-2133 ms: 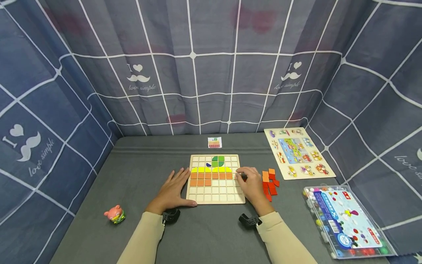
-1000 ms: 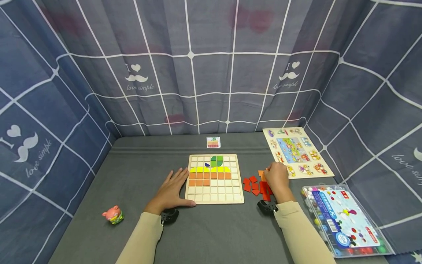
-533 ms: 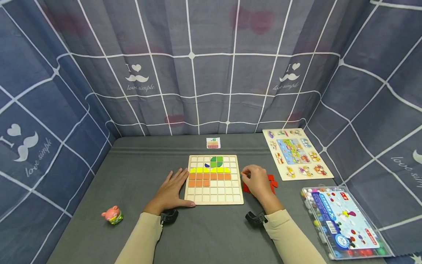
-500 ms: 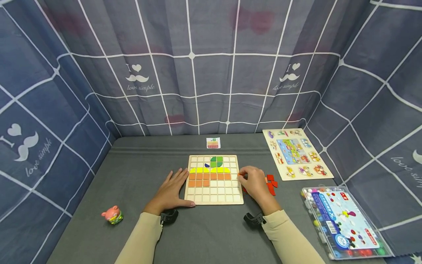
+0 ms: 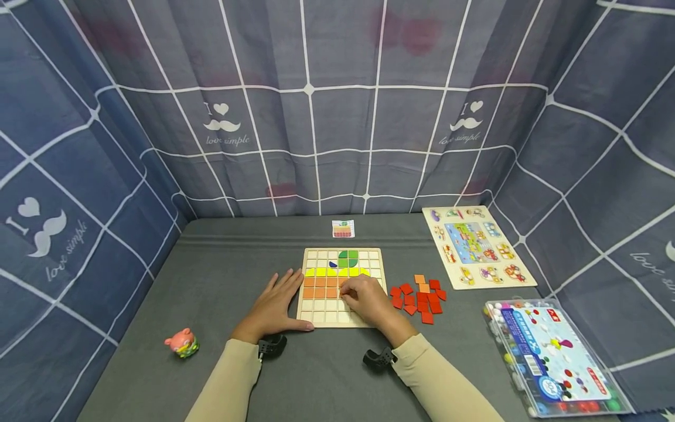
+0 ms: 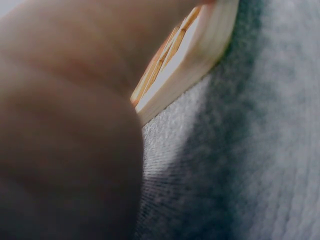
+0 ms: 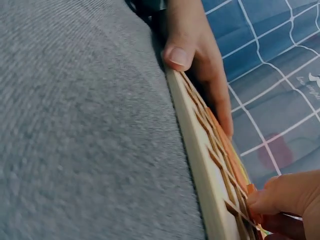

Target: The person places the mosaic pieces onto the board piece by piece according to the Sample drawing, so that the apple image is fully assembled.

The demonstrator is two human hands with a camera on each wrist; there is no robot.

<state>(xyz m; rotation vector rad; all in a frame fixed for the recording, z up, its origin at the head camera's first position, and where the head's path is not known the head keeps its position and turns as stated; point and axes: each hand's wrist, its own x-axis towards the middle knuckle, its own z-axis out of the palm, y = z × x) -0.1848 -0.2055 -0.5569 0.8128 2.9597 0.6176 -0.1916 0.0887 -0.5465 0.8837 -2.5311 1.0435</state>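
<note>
A wooden grid board (image 5: 323,320) lies in the middle of the table, with green, blue, yellow and orange tiles in its upper rows. My left hand (image 5: 275,306) rests along its left edge, fingers spread and thumb at the near corner. Over the board's middle, my right hand (image 5: 370,300) pinches an orange square tile (image 7: 251,189) between thumb and fingers, right beside the row of orange tiles (image 5: 320,292). The hand covers the board's lower right part in the head view. In the left wrist view, the palm hides most of the board.
Loose red tiles (image 5: 422,298) and a few orange tiles (image 5: 419,279) lie right of the board. A small pattern card (image 5: 343,228) sits behind it. Farther right are a picture puzzle board (image 5: 440,255) and a clear case of coloured balls (image 5: 559,357). A pink pig figurine (image 5: 182,343) stands at left.
My right hand went right to the tile pile, spreading some red tiles, then came back left with an orange tile to the board's middle. My left hand has stayed at the board's edge.
</note>
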